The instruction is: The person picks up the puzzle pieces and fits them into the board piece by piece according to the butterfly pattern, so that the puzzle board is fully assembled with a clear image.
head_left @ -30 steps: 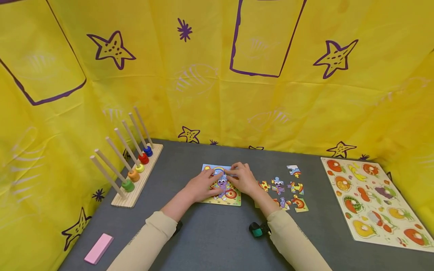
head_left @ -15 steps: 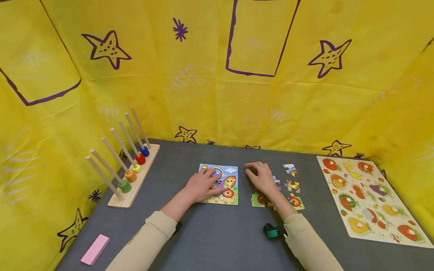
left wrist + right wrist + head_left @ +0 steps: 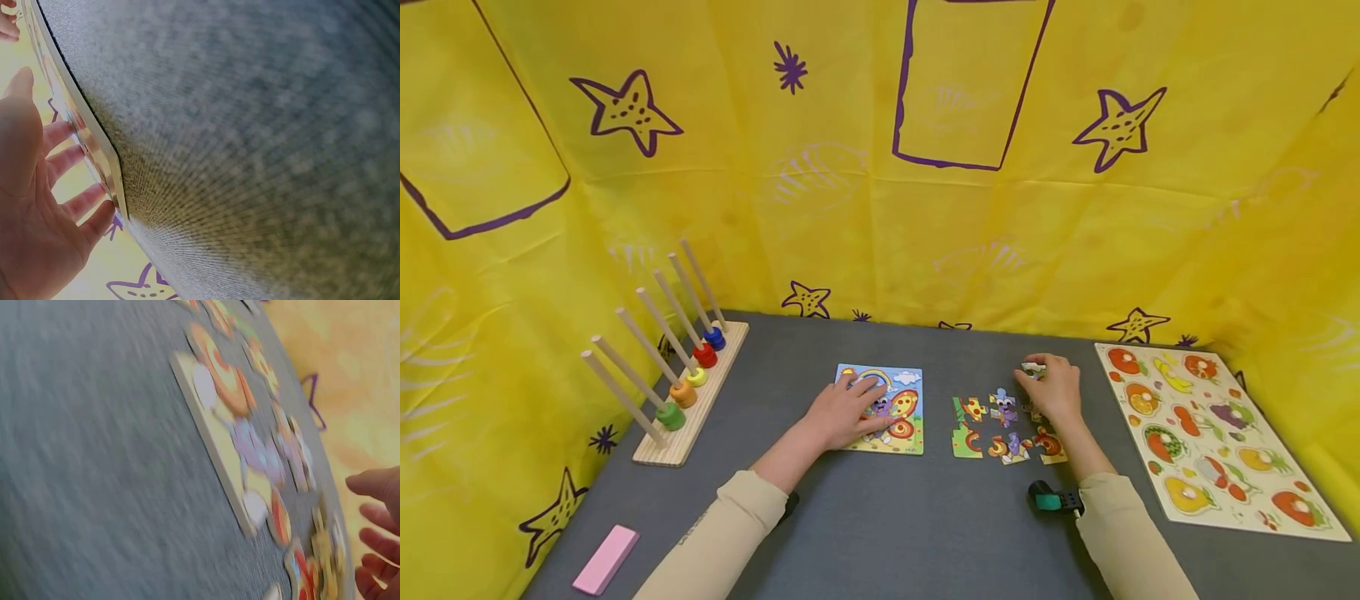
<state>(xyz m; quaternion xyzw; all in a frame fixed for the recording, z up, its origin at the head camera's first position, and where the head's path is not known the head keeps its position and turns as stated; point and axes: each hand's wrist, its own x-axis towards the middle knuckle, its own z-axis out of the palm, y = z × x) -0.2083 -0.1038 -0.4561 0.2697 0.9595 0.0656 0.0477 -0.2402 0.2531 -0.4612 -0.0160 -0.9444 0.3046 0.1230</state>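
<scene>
My left hand (image 3: 842,410) rests with spread fingers on the left part of a small square butterfly picture puzzle board (image 3: 907,382), hiding part of it. In the left wrist view, the left fingertips (image 3: 100,215) touch the board's edge. To the right lie several loose jigsaw pieces (image 3: 1002,408) in rough rows. My right hand (image 3: 1056,385) is over the far right of them, thumb and fingers apart around a white-and-blue jigsaw piece (image 3: 1033,369); a firm grip on it does not show. The right wrist view has the right hand (image 3: 381,531) just beyond the pieces.
A wooden peg stacker (image 3: 700,392) with coloured rings stands at the left. A pink block (image 3: 606,560) lies near the front left. At the right is a fruit picture board (image 3: 1210,442). A yellow patterned cloth (image 3: 850,208) surrounds the grey table (image 3: 880,525).
My right hand has left the puzzle board and moved right across the loose pieces to the far right one. My left hand stays on the board. The head view has shifted slightly.
</scene>
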